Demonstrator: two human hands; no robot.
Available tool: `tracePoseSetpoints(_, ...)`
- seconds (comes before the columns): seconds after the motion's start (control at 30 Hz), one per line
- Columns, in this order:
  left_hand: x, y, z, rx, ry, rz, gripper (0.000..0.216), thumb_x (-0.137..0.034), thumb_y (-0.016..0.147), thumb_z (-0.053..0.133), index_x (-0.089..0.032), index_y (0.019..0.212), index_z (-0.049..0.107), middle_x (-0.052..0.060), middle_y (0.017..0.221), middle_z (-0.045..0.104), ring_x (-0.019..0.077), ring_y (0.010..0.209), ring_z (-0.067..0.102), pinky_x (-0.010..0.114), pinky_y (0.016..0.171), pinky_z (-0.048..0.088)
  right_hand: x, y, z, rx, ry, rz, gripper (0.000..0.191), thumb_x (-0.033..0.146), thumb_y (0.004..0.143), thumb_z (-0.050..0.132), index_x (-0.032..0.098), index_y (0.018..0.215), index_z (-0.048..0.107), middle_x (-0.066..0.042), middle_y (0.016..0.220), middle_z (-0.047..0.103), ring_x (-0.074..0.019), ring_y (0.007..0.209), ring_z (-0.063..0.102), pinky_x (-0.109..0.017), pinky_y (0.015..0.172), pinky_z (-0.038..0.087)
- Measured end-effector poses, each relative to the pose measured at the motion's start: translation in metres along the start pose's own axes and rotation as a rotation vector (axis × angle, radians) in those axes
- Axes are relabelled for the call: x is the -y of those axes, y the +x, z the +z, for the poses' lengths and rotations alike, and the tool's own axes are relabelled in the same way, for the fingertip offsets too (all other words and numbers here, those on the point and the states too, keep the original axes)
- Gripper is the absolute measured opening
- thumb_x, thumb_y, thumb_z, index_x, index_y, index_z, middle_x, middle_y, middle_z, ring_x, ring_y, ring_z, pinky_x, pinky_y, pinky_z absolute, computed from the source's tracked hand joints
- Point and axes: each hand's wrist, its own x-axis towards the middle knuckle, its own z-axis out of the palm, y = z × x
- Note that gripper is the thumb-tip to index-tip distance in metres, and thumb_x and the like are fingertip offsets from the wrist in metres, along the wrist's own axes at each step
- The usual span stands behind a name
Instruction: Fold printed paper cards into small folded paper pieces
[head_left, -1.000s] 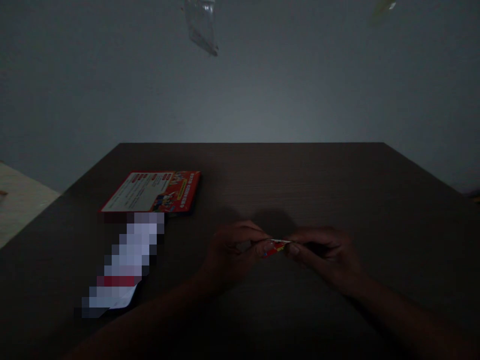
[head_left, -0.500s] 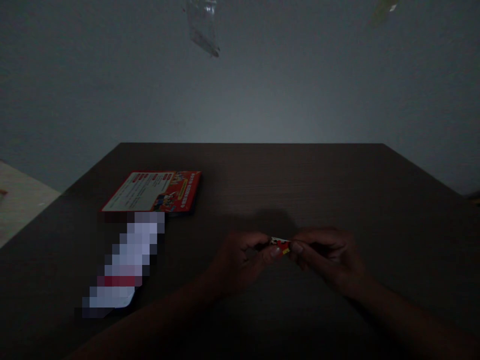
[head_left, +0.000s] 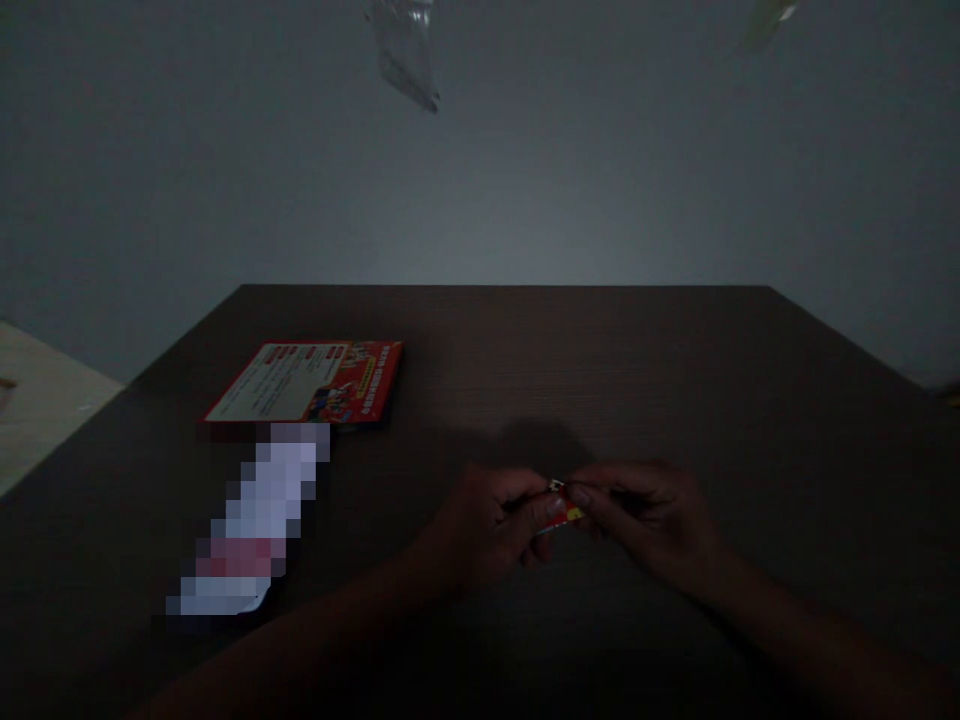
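Between my two hands, over the near middle of the table, is a small red-and-yellow printed piece (head_left: 573, 515) with a pale upper edge. Its exact kind cannot be told, as fingers cover much of it and the light is dim. My left hand (head_left: 487, 520) is closed, with its thumb pressed on the piece's left part. At the right end, my right hand (head_left: 660, 520) pinches it between thumb and fingers. The fingertips of both hands nearly meet there.
A red box or booklet with a white text panel (head_left: 277, 385) lies on the dark wooden table (head_left: 570, 345) at left. Nearer me is a pale, elongated blurred-out object (head_left: 259, 520). A clear plastic bag (head_left: 405, 55) hangs against the grey wall (head_left: 600, 150).
The printed piece has turned, so more of its red-and-yellow face shows below my left thumb. My hands have come slightly closer together.
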Motion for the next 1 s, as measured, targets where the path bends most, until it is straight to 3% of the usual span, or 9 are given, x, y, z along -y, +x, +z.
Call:
tracePoseSetpoints(0.23, 0.006, 0.002, -0.001, 0.055, -0.067, -0.027, 0.043, -0.050, 0.089, 0.041, -0.013, 0.072, 0.056, -0.004, 0.051, 0.051, 0.0062, 0.043, 0.046, 0.017, 0.045, 0.035, -0.002, -0.001, 0.001, -0.105, 0.011, 0.064, 0.015, 0.025, 0.084, 0.059, 0.015, 0.078, 0.069, 0.000, 0.054, 0.060, -0.0072, 0.045, 0.053, -0.016, 0.042, 0.039)
tracePoseSetpoints(0.47, 0.004, 0.002, -0.005, 0.038, 0.163, 0.046, 0.043, -0.047, 0.089, 0.041, -0.014, 0.066, 0.055, -0.005, 0.043, 0.045, 0.0062, 0.040, 0.040, 0.018, 0.045, 0.029, -0.012, 0.000, 0.002, 0.005, 0.171, 0.198, 0.019, 0.032, 0.085, 0.058, 0.015, 0.086, 0.068, 0.002, 0.053, 0.057, -0.0069, 0.044, 0.049, -0.017, 0.043, 0.038)
tracePoseSetpoints(0.67, 0.003, 0.001, -0.001, 0.073, 0.089, 0.030, 0.042, -0.047, 0.089, 0.041, -0.014, 0.067, 0.055, -0.004, 0.050, 0.047, 0.0066, 0.045, 0.042, 0.018, 0.046, 0.030, -0.008, -0.004, 0.002, 0.006, 0.086, 0.153, 0.021, 0.030, 0.086, 0.056, 0.015, 0.078, 0.068, 0.002, 0.050, 0.054, -0.0062, 0.043, 0.045, -0.017, 0.040, 0.032)
tracePoseSetpoints(0.83, 0.006, 0.002, 0.002, 0.187, 0.008, 0.039, 0.038, -0.044, 0.090, 0.040, -0.013, 0.080, 0.058, -0.004, 0.058, 0.045, 0.0066, 0.051, 0.041, 0.018, 0.048, 0.029, -0.004, -0.001, 0.006, 0.040, 0.068, 0.074, 0.022, 0.027, 0.088, 0.054, 0.014, 0.076, 0.067, 0.003, 0.051, 0.051, -0.0058, 0.044, 0.044, -0.017, 0.041, 0.032)
tracePoseSetpoints(1.0, 0.001, 0.001, -0.001, 0.176, 0.176, 0.161, 0.034, -0.037, 0.092, 0.039, -0.013, 0.084, 0.062, -0.006, 0.057, 0.039, 0.0059, 0.050, 0.035, 0.019, 0.048, 0.025, -0.001, 0.000, 0.007, 0.044, 0.010, 0.016, 0.023, 0.024, 0.088, 0.052, 0.013, 0.073, 0.065, 0.004, 0.050, 0.047, -0.0054, 0.045, 0.042, -0.018, 0.041, 0.030)
